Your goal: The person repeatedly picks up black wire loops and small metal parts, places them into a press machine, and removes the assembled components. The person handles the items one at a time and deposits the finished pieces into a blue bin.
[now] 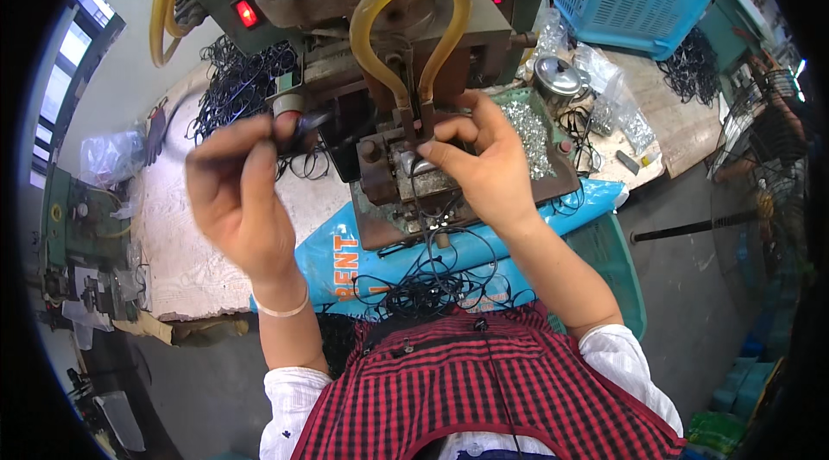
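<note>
My left hand is raised left of the bench press, its thumb and fingers pinched together. A motion-blurred black cord trails from it. At the press die, my right hand has its thumb and index finger close together beside the small metal tooling. Whatever lies between those fingertips is too small to tell. A thin black cord hangs from the die down to a tangle of black cords at my lap. Over the die loops a yellowish hose.
Small silvery metal parts fill a green tray right of the die. A lidded metal pot and plastic bags stand beyond. Black cords are heaped at the back left. A blue plastic crate sits at the back right. Blue sheeting covers the bench's front edge.
</note>
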A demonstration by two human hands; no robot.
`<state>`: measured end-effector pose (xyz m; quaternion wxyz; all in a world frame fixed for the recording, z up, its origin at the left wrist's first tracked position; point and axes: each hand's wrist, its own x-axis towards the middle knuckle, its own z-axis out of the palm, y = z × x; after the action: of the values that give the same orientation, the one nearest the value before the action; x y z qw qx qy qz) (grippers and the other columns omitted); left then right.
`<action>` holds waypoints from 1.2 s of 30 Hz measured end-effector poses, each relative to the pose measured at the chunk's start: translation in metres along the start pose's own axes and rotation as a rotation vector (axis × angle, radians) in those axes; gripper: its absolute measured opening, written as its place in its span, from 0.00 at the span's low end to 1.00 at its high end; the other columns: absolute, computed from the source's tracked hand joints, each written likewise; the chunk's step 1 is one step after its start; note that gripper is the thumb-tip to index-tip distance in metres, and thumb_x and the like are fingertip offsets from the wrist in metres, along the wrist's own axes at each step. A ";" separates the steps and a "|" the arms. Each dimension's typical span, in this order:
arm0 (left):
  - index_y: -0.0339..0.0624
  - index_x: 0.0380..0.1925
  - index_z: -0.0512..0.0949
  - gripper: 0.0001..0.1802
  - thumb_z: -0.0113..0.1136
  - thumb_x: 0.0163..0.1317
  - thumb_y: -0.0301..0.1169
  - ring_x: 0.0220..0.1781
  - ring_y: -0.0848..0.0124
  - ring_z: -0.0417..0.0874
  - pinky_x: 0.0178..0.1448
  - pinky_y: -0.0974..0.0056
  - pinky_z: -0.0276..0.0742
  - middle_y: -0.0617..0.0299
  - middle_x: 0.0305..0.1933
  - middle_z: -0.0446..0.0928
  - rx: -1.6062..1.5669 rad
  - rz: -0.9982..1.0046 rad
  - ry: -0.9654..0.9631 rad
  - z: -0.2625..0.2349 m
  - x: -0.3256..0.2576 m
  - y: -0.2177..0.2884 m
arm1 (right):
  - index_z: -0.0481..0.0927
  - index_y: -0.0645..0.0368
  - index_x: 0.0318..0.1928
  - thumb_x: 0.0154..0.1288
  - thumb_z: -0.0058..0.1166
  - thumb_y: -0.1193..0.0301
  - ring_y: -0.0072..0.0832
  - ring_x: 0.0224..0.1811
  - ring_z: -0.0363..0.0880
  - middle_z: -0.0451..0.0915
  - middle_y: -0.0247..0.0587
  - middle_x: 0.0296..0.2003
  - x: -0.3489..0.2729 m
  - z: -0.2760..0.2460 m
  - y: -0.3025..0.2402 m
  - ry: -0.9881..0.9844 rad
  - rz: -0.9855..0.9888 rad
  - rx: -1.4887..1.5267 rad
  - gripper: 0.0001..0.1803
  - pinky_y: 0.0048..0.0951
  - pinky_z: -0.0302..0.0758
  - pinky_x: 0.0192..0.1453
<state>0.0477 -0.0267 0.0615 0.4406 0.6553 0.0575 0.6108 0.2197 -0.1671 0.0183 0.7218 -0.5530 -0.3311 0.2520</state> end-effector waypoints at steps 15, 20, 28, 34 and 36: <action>0.45 0.35 0.85 0.12 0.71 0.48 0.23 0.29 0.70 0.78 0.35 0.66 0.83 0.60 0.49 0.87 0.374 0.598 -0.681 0.021 -0.045 -0.006 | 0.87 0.59 0.39 0.59 0.68 0.70 0.55 0.68 0.73 0.81 0.56 0.55 -0.020 -0.124 0.073 0.309 -0.326 -1.315 0.09 0.52 0.74 0.65; 0.43 0.37 0.82 0.12 0.71 0.52 0.25 0.32 0.69 0.82 0.42 0.62 0.90 0.57 0.48 0.87 0.417 0.760 -0.747 0.030 -0.047 -0.013 | 0.87 0.57 0.35 0.58 0.68 0.71 0.53 0.60 0.79 0.83 0.52 0.51 -0.001 -0.125 0.064 0.350 -0.249 -1.025 0.06 0.48 0.76 0.60; 0.43 0.37 0.83 0.10 0.71 0.53 0.24 0.34 0.72 0.80 0.54 0.58 0.91 0.60 0.51 0.85 0.413 0.678 -0.750 0.027 -0.053 -0.014 | 0.80 0.57 0.42 0.52 0.65 0.74 0.46 0.70 0.71 0.78 0.48 0.61 0.016 -0.113 0.070 -0.229 -0.546 -1.331 0.15 0.47 0.76 0.55; 0.42 0.38 0.84 0.09 0.70 0.56 0.23 0.38 0.65 0.85 0.57 0.50 0.85 0.54 0.54 0.85 0.774 0.637 -0.532 -0.020 -0.067 -0.028 | 0.83 0.60 0.43 0.64 0.63 0.76 0.48 0.40 0.83 0.84 0.48 0.36 0.018 -0.130 0.079 0.245 -0.484 -1.162 0.07 0.43 0.78 0.45; 0.44 0.36 0.84 0.07 0.68 0.56 0.25 0.40 0.59 0.85 0.52 0.53 0.81 0.56 0.51 0.86 0.904 0.400 -0.008 -0.046 -0.047 -0.061 | 0.85 0.61 0.43 0.66 0.64 0.75 0.44 0.41 0.85 0.86 0.47 0.38 0.008 -0.119 0.063 0.336 -0.291 -0.954 0.07 0.38 0.79 0.47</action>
<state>0.0253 0.0044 -0.0198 -0.0134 0.7814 0.1883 0.5947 0.3152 -0.2205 -0.0616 0.4606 -0.8012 -0.3621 -0.1219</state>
